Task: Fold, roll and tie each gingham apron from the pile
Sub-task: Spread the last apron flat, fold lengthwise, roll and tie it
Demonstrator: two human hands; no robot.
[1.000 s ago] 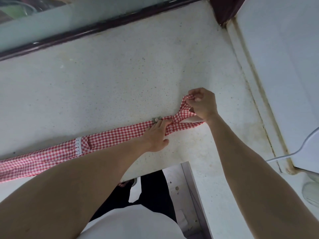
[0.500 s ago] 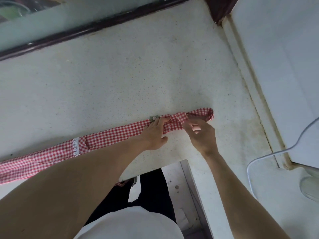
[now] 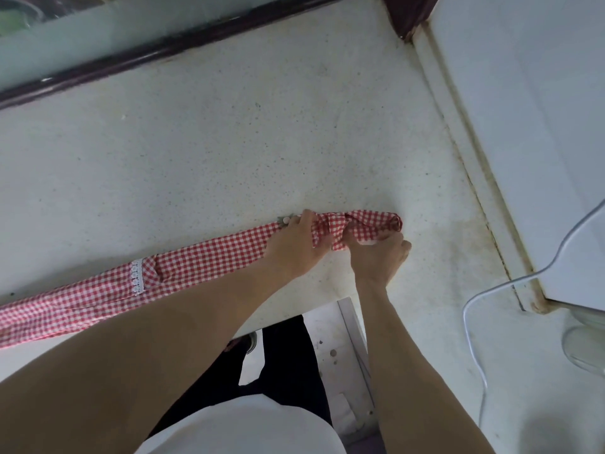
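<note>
Red-and-white gingham cotton apron [image 3: 209,257], one only, folded into a long narrow strip, lies across the pale speckled stone table [image 3: 229,142] in front of you. Your left hand [image 3: 294,247] presses flat on the strip, fingers straight. Just beside it, your right hand [image 3: 376,257] pinches the strip's turned-over end, fingers curled on the cloth. The roll is barely begun; it could slacken or skew if your left hand lifts early. One white lace band [image 3: 137,277] crosses the strip. Farther right, one white cable [image 3: 471,322] loops.
</note>
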